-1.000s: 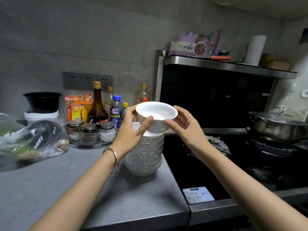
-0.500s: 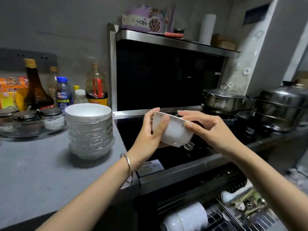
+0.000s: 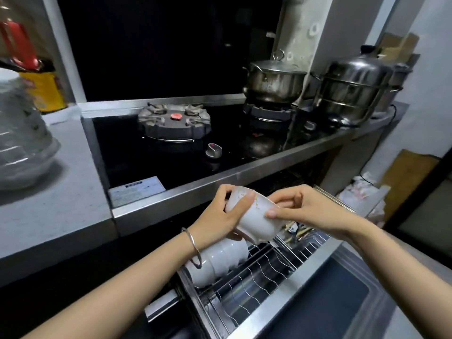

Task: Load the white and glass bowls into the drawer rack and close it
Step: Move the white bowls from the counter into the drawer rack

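Steel-fronted and pulled open, the drawer rack [image 3: 256,277] sits nearest the person, its wire slots bare toward the right end. At the rack's left end a row of white bowls [image 3: 220,259] already stands on edge, nested one against the next, so part of the loading is done. Just above that row, both hands hold one more white bowl [image 3: 254,218], tilted with its foot lowest; whether it touches the row below cannot be told. The left hand [image 3: 217,216], a metal bangle [image 3: 194,248] on its wrist, is curled round the bowl's rim with the thumb lying across its wall. The right hand [image 3: 308,209] pinches the opposite side between thumb and fingertips. Up and to the left of the rack, on the grey countertop [image 3: 61,216], a stack of glass bowls [image 3: 22,143] stands unloaded, blurred at the frame edge. Whether a white one caps it is unclear. Beyond the rack lie the black gas hob [image 3: 173,123], a lidded steel pot [image 3: 274,79] and a steel steamer [image 3: 354,91]. By my judgement the task is well under half done: this bowl goes in beside the row, the whole glass stack must follow, and the drawer is yet to be shut.
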A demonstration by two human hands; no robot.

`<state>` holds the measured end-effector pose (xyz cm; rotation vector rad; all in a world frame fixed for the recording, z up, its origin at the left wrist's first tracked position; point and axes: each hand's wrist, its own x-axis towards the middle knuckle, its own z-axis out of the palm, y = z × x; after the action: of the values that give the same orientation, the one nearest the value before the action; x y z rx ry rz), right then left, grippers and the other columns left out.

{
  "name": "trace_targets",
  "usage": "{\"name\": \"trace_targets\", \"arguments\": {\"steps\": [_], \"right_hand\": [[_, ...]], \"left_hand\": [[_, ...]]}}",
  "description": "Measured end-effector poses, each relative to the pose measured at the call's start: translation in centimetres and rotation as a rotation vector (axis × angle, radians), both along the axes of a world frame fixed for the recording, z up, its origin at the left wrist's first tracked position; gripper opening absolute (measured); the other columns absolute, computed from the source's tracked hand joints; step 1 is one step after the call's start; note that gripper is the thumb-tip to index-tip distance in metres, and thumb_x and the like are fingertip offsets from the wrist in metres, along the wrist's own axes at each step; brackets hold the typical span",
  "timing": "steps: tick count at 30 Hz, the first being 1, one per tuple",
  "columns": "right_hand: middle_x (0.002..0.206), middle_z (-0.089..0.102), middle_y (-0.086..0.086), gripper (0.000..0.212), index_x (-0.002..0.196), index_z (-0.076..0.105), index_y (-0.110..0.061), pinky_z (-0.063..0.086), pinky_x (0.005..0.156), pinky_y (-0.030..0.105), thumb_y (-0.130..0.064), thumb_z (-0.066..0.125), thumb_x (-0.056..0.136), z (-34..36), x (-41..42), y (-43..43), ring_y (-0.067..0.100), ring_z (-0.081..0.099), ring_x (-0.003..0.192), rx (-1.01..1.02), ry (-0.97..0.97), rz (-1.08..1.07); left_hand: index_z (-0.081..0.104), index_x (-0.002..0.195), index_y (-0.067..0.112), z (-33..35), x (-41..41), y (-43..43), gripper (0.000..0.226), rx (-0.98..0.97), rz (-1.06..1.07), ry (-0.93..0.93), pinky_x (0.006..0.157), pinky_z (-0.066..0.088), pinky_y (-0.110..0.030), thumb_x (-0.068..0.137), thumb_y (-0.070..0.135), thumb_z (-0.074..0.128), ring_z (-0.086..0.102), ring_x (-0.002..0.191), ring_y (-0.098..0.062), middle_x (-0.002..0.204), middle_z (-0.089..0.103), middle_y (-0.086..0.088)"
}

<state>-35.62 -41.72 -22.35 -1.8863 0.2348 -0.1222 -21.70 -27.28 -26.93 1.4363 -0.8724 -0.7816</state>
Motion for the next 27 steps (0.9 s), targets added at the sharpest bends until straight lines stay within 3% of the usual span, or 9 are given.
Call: {"name": "trace_targets", "arguments": {"steps": [5,8,11,13,16,18,21,23,27], "right_hand": [[0.081,0.077,0.000,0.018,0.094,0.076,-0.021,0.050,0.057,0.009,-0.027,0.074,0.077,-5.1,-0.3,-2.4,0.004,0.070,0.071,0.119,0.087,-0.098],[0.080,0.075,-0.004,0.024,0.099,0.075,-0.018,0.047,0.053,0.007,-0.029,0.072,0.077,-7.8,-0.4,-3.8,-0.001,0.067,0.066,0.187,0.119,-0.158],[0.097,0.071,0.004,0.036,0.107,0.073,-0.013,0.049,0.060,0.014,-0.030,0.070,0.075,-10.6,-0.4,-5.6,0.004,0.066,0.073,0.216,0.142,-0.277],[0.093,0.072,0.003,0.029,0.107,0.072,-0.010,0.051,0.060,0.016,-0.022,0.067,0.081,-12.1,-0.2,-6.7,0.005,0.067,0.072,0.249,0.163,-0.336],[0.076,0.075,-0.006,0.016,0.098,0.072,-0.018,0.050,0.057,0.012,-0.015,0.062,0.087,-13.8,0.2,-8.2,0.001,0.068,0.066,0.261,0.208,-0.377],[0.079,0.074,-0.005,0.015,0.097,0.072,-0.018,0.050,0.061,0.014,-0.015,0.061,0.088,-14.8,0.7,-9.1,0.004,0.066,0.070,0.260,0.228,-0.413],[0.091,0.070,0.001,0.023,0.110,0.068,-0.011,0.045,0.068,0.019,-0.016,0.060,0.089,-16.2,1.7,-10.4,0.010,0.062,0.080,0.235,0.286,-0.454],[0.091,0.068,0.002,0.025,0.113,0.067,-0.010,0.042,0.064,0.020,-0.016,0.059,0.090,-16.9,2.5,-11.2,0.012,0.059,0.080,0.250,0.320,-0.477],[0.088,0.063,0.002,0.018,0.106,0.067,-0.014,0.039,0.051,0.023,-0.018,0.057,0.092,-17.9,4.3,-12.7,0.013,0.054,0.071,0.190,0.378,-0.499]], "left_hand": [[0.041,0.114,0.030,-4.8,-0.3,-2.7,0.059,0.112,-0.004,-0.001,0.061,0.060,-0.035,0.069,0.066,0.051,0.071,0.073,-0.016,0.101,0.062,0.001],[0.031,0.131,0.031,-8.0,-0.2,-3.6,0.062,0.175,-0.053,-0.051,0.078,0.058,-0.035,0.079,0.061,0.044,0.066,0.093,-0.016,0.118,0.058,0.002],[0.025,0.141,0.025,-11.2,0.0,-3.8,0.074,0.207,-0.052,-0.102,0.094,0.048,-0.031,0.078,0.059,0.043,0.055,0.110,-0.012,0.134,0.049,0.003],[0.024,0.143,0.024,-13.1,0.4,-3.8,0.073,0.274,-0.079,-0.248,0.096,0.039,-0.019,0.081,0.059,0.042,0.049,0.117,-0.010,0.141,0.042,0.005],[0.023,0.146,0.022,-15.9,1.6,-4.0,0.061,0.358,-0.125,-0.563,0.104,0.022,-0.013,0.093,0.045,0.044,0.034,0.134,-0.010,0.150,0.032,0.003],[0.020,0.147,0.022,-17.4,2.2,-4.4,0.063,0.376,-0.167,-0.735,0.105,0.012,-0.011,0.094,0.046,0.042,0.024,0.139,-0.009,0.154,0.024,0.004],[0.014,0.149,0.021,-19.5,2.8,-5.3,0.067,0.423,-0.212,-0.915,0.112,0.002,-0.019,0.093,0.051,0.038,0.011,0.143,-0.010,0.157,0.015,0.004],[0.009,0.149,0.021,-20.8,3.2,-6.1,0.070,0.494,-0.244,-0.961,0.115,-0.004,-0.028,0.093,0.054,0.035,0.003,0.145,-0.011,0.158,0.009,0.005],[0.003,0.149,0.021,-22.9,4.0,-7.9,0.076,0.576,-0.292,-1.049,0.114,-0.008,-0.032,0.091,0.060,0.031,-0.001,0.145,-0.011,0.159,0.003,0.006]]}}
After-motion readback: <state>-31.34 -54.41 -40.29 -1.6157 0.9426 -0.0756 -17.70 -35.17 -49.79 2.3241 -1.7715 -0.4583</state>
